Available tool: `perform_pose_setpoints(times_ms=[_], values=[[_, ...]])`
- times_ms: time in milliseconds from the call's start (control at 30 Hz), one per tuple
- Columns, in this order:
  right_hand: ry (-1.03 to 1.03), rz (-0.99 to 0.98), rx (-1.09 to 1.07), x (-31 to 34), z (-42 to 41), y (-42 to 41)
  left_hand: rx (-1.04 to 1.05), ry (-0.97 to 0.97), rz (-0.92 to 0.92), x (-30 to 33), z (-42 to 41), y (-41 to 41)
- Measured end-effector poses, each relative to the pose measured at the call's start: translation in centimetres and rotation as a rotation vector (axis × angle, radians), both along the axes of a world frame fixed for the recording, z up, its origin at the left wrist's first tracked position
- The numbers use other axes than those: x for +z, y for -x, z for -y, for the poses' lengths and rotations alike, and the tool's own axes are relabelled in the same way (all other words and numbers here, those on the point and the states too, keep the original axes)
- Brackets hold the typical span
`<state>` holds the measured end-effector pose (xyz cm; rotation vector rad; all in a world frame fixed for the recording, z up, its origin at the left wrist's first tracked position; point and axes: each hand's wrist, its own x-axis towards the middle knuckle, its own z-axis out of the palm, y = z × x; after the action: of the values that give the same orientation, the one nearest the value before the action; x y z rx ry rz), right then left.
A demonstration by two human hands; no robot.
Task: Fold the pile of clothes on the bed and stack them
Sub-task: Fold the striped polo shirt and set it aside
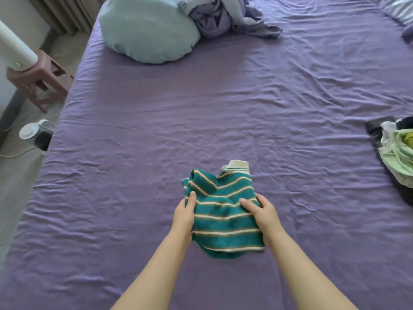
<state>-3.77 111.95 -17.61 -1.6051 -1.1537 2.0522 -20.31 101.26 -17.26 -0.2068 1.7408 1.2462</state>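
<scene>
bed (223,108) in purple sheet spreads far beyond the grip on every side, and the step in hand looks like the folding of a single garment, with most of the task still to do. well off to the right of the grip, at the bed's edge, the pile of clothes (395,153) lies unsorted, pale green and white over something dark. far ahead of the grip sit a pale blue pillow (147,34) and a bunched lilac cover (223,16). between the two hands lies the teal striped top (223,211), crumpled and partly gathered, its pale collar pointing away from the grip and its hem nearest the person. the left hand (184,214) pinches the top's left edge, thumb on the cloth and fingers tucked beneath. the right hand (262,210) grips the right edge the same way, fingers curled over the fabric. no folded stack shows anywhere. the next move probably calls for spreading the top flat on the sheet, since a neat fold needs the bunched upper part smoothed out first.
</scene>
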Motion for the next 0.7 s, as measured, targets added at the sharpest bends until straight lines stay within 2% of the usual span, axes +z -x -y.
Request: perform_pose_setpoints(times_ms=[433,700], values=[[-0.140,-0.062,0.005,12.3,-8.4,-24.2,-0.073,-0.183,0.043,11.5,-8.5,-22.6],[-0.171,-0.067,-0.124,19.2,-13.8,-32.7,-0.228,-0.258,0.068,17.7,-16.0,-30.2]])
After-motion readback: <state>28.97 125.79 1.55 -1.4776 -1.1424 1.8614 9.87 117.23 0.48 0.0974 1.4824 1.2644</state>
